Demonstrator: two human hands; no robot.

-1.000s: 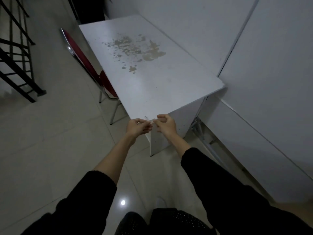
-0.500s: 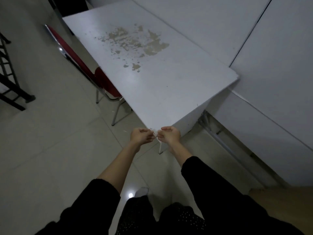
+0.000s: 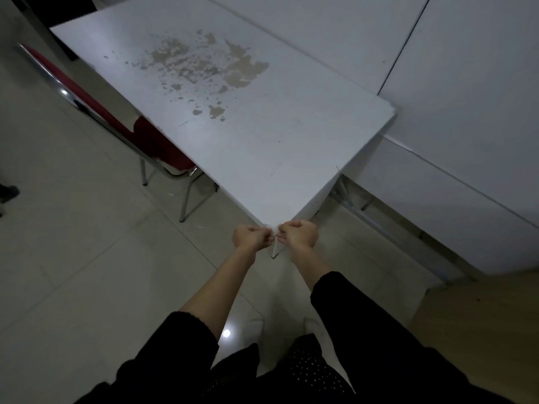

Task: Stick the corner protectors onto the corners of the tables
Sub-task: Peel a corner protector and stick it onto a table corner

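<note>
Black long sleeves are worn on both arms. The left sleeve (image 3: 175, 342) is pushed up well above the wrist, so that most of the forearm is bared; the right sleeve (image 3: 364, 325) is drawn further down, closer to the wrist. Below the sleeves, dark clothing (image 3: 306, 371) dotted with small pale specks is seen. Both hands are bare; no rings or watch can be made out.

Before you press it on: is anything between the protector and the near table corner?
Nothing visible. Left hand and right hand pinch the small protector right at the table corner. The protector is too small to tell whether it touches.
</note>
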